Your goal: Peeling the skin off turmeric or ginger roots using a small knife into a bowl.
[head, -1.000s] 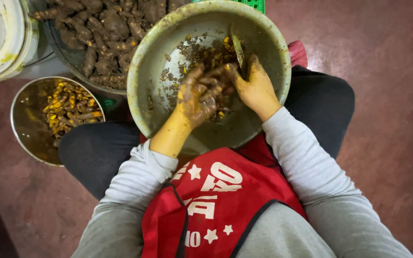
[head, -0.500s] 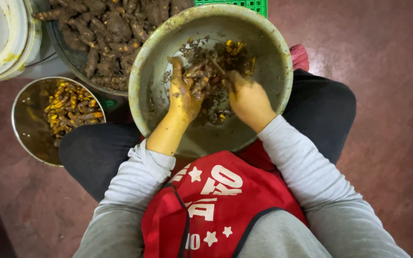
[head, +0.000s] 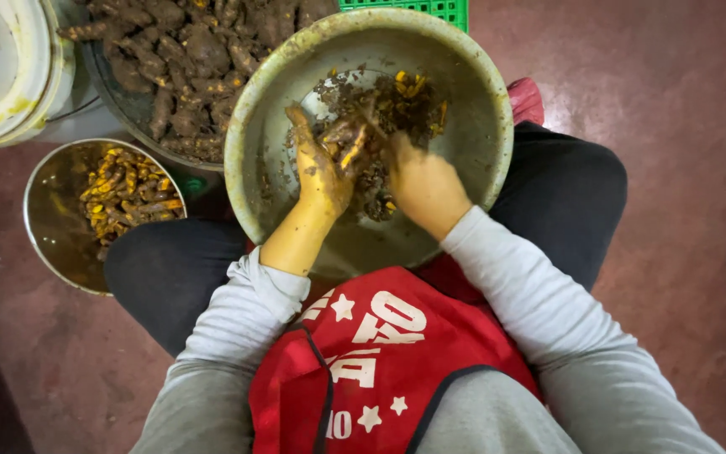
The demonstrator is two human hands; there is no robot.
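Yellow-stained hands are working inside a large metal basin (head: 255, 126) resting on a seated person's lap. The left hand (head: 323, 172) is gripping a small, partly peeled turmeric root (head: 348, 145), its fingers curled around it, while the right hand (head: 423, 183) is closing against the same piece from the other side, possibly holding a small blade, though the view is too blurred to tell. The root's long axis is slanting up and away from the person's body, lying between both hands and slightly nearer the left. Peelings and orange scraps (head: 401, 97) are piling just beyond the fingers. A smaller steel bowl of peeled orange roots (head: 128, 189) is sitting on the floor to the person's left, and a pan of unpeeled brown roots (head: 186, 50) is standing behind the basin.
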